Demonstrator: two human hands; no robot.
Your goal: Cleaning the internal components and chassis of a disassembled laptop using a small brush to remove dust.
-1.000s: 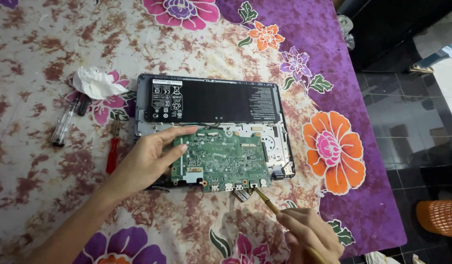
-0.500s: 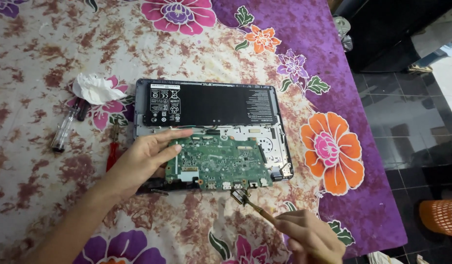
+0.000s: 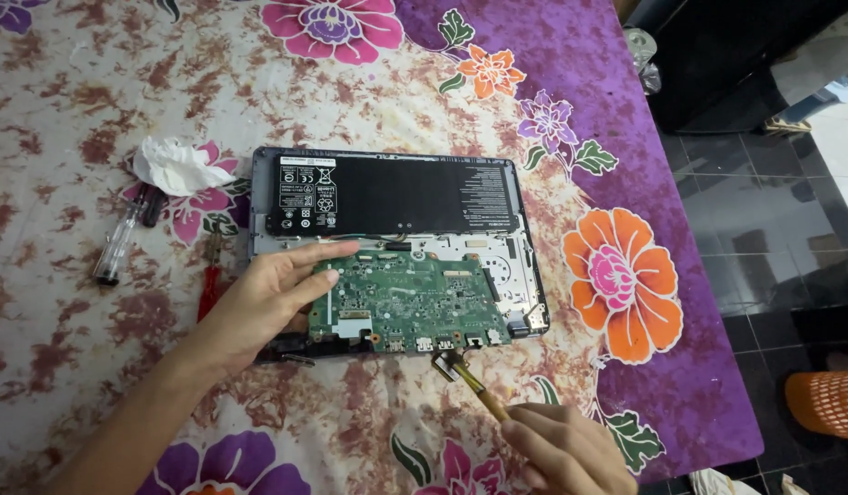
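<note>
Matt green circuit board [image 3: 410,298]; glossy black battery [image 3: 396,195]; printed cloth cover [image 3: 94,82]; crumpled tissue [image 3: 178,167].

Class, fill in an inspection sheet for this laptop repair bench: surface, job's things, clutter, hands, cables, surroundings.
Surface: floral cloth covers the table.
Job's things: opened laptop, black battery, green circuit board, small brush at the board's near edge.
Clutter: crumpled tissue, clear-handled screwdriver, red-handled tool.
Hands: left hand rests on the board's left edge; right hand holds the brush.
Cables: thin wires between battery and board.
Surroundings: dark tiled floor, orange basket.
</note>
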